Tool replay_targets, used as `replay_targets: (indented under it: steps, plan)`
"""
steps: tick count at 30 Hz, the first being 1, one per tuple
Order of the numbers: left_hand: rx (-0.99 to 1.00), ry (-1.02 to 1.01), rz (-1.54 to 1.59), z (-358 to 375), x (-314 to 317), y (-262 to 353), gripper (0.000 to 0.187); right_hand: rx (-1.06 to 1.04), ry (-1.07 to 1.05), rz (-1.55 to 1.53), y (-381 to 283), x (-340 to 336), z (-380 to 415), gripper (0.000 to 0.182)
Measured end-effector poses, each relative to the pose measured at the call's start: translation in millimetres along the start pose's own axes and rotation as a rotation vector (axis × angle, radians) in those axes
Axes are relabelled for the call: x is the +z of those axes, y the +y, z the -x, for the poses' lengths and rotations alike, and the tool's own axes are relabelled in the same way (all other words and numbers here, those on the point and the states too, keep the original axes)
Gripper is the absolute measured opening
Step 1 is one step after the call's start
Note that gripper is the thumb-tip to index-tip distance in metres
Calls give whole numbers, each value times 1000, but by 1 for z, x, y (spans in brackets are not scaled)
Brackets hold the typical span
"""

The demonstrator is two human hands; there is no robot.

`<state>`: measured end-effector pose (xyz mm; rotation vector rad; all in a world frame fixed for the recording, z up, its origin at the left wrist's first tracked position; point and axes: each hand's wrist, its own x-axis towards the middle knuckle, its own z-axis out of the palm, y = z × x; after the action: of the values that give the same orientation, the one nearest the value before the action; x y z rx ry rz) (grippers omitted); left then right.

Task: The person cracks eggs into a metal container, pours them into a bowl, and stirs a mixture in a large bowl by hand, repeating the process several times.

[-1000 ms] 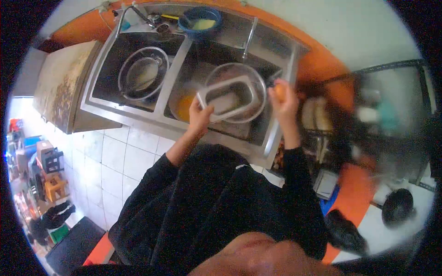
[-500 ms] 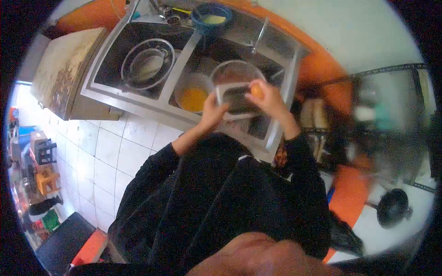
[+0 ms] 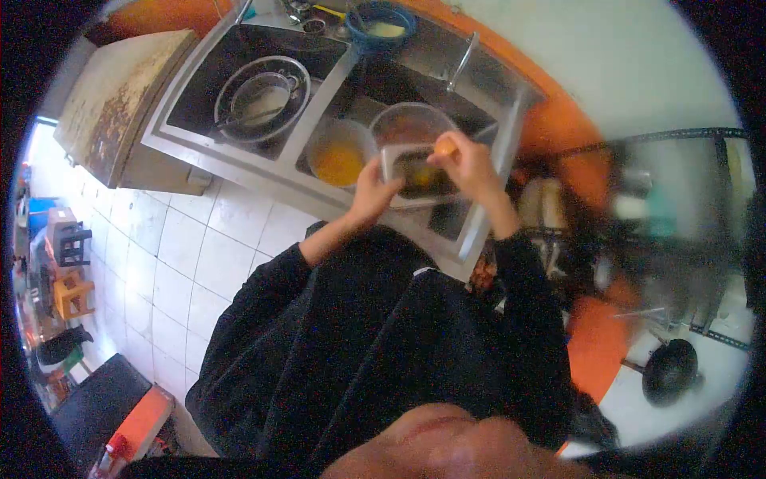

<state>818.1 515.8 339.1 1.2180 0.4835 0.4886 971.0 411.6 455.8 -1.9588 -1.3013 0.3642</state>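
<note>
Over the right sink basin, my left hand (image 3: 373,191) grips the left edge of a clear rectangular container (image 3: 388,164). My right hand (image 3: 471,165) pinches a small orange item (image 3: 445,146), perhaps a sponge or piece of food, above the container's right side. Something yellowish shows inside the container, blurred. Behind it sits a round clear bowl (image 3: 411,120) with reddish contents. Left of my left hand, another bowl (image 3: 319,136) holds yellow-orange contents (image 3: 339,164).
The left basin holds a clear round bowl (image 3: 226,88) with a smaller one inside. A blue basin (image 3: 367,40) and a faucet (image 3: 463,62) are at the sink's back. A black pan (image 3: 670,372) lies at the right; a worn cabinet (image 3: 120,96) stands left.
My right hand stays over the container with the orange item, its fingers turned slightly more downward. A yellowish patch now shows in the container. The camera view has shifted slightly.
</note>
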Motion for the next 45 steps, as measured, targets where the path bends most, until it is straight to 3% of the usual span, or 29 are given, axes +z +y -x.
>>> replay_targets:
  steps: [6,9,13,15,16,18,20,22,24,26,27,28,29,30,32,33,35,36,37,39,40,41,44,45]
  plan:
    - [29,15,18,7,0,-4,47,47,43,249,-36,-22,0,49]
    - [77,24,42,5,0,-12,48,-22,119,136,-40,-24,2,48]
    - [68,13,58,4,-1,-10,47,0,75,91,16,1,16,42]
    - [19,14,96,5,0,-1,47,89,210,-262,43,3,24,38]
    - [14,16,96,4,-3,-1,47,92,207,-264,42,-5,28,38]
    - [-9,-23,-43,0,-12,-1,50,383,365,-779,36,-27,47,39]
    - [30,-8,-12,-1,-16,4,52,408,631,-961,55,-40,73,42]
    - [69,8,16,-3,-26,7,56,340,719,-1151,71,-60,110,40]
    - [64,40,-114,-3,-43,9,56,434,899,-1099,85,-70,155,39]
    - [33,21,-116,-1,-54,31,57,564,834,-1087,150,-79,225,45]
    - [231,79,-332,-2,-60,37,55,570,832,-1093,170,-67,245,45]
    - [424,132,-549,-1,-63,41,53,812,566,-504,186,-54,264,50]
    - [489,224,-731,-2,-62,44,37,979,263,91,191,-47,275,57]
    - [477,220,-738,0,-66,41,37,989,254,85,197,-43,286,57]
    - [548,196,-1039,4,-86,30,16,641,-66,747,203,-37,294,51]
    - [614,162,-1070,0,-99,21,11,942,65,404,173,-36,251,58]
    - [653,187,-1182,-6,-110,13,11,759,395,109,212,-15,224,53]
    - [715,222,-1277,-8,-114,10,11,744,382,18,196,-13,192,44]
    - [634,220,-1253,-7,-119,7,12,643,435,68,212,5,168,38]
    - [631,249,-1269,-11,-120,8,12,488,247,113,205,30,110,38]
    - [631,287,-1274,-12,-119,8,12,540,149,28,219,53,88,39]
    - [448,302,-1376,-9,-122,1,12,591,50,-60,240,81,73,39]
    - [525,412,-1197,-14,-114,-5,11,504,-143,-23,321,176,56,42]
    - [556,430,-1212,-17,-115,-8,16,451,-272,227,338,200,57,38]
